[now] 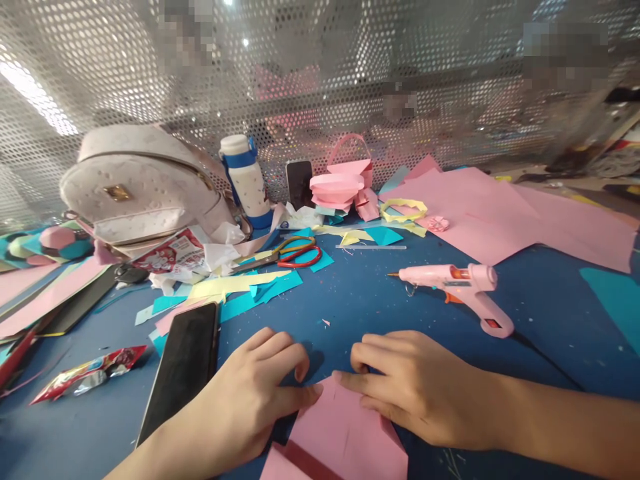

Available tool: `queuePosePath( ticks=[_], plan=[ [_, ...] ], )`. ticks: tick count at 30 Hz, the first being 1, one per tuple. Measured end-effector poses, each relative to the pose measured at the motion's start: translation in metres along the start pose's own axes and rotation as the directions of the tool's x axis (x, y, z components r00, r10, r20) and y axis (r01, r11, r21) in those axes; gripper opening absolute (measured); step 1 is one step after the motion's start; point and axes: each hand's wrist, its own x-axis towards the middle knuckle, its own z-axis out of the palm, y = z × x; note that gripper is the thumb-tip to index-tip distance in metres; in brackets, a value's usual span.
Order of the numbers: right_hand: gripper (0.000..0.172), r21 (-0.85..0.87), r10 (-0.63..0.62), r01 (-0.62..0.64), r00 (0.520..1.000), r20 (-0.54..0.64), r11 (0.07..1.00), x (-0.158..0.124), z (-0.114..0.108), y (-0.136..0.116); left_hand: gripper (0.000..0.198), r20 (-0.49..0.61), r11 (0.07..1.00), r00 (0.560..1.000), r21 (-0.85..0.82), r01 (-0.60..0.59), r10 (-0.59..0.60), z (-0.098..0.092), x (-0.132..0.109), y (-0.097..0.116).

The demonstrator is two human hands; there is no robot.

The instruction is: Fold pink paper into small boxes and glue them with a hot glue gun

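A folded piece of pink paper lies at the front of the blue table, creased, with slanted upper corners and a raised fold at its lower left. My left hand is closed at the paper's upper left edge; its thumb rests there and its other fingers are curled. On the opposite side, my right hand holds the upper right edge, index fingertip at the top and the other fingers bent. The undersides of both grips are hidden. Beside my left forearm lies a black phone. A pink glue gun lies beyond my right hand.
Scissors lie among yellow and teal paper scraps. Behind stand a white backpack, a bottle and a pink paper basket. Large pink sheets cover the back right. A red snack wrapper lies left. Perforated metal borders the back.
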Motion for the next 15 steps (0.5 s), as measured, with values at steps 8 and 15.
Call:
queuePosePath(
  ticks=[8,15],
  plan=[
    [0.025,0.009,-0.030,0.030,1.000,-0.003,1.000,0.000,-0.005,0.000,0.038,0.051,0.999,0.999,-0.037,-0.011,0.013,-0.010,0.000,-0.002],
    [0.027,0.179,0.016,0.006,0.993,-0.120,0.984,-0.006,-0.002,0.004,0.046,-0.011,0.940,0.989,-0.312,0.134,-0.145,0.001,-0.003,-0.001]
  ],
)
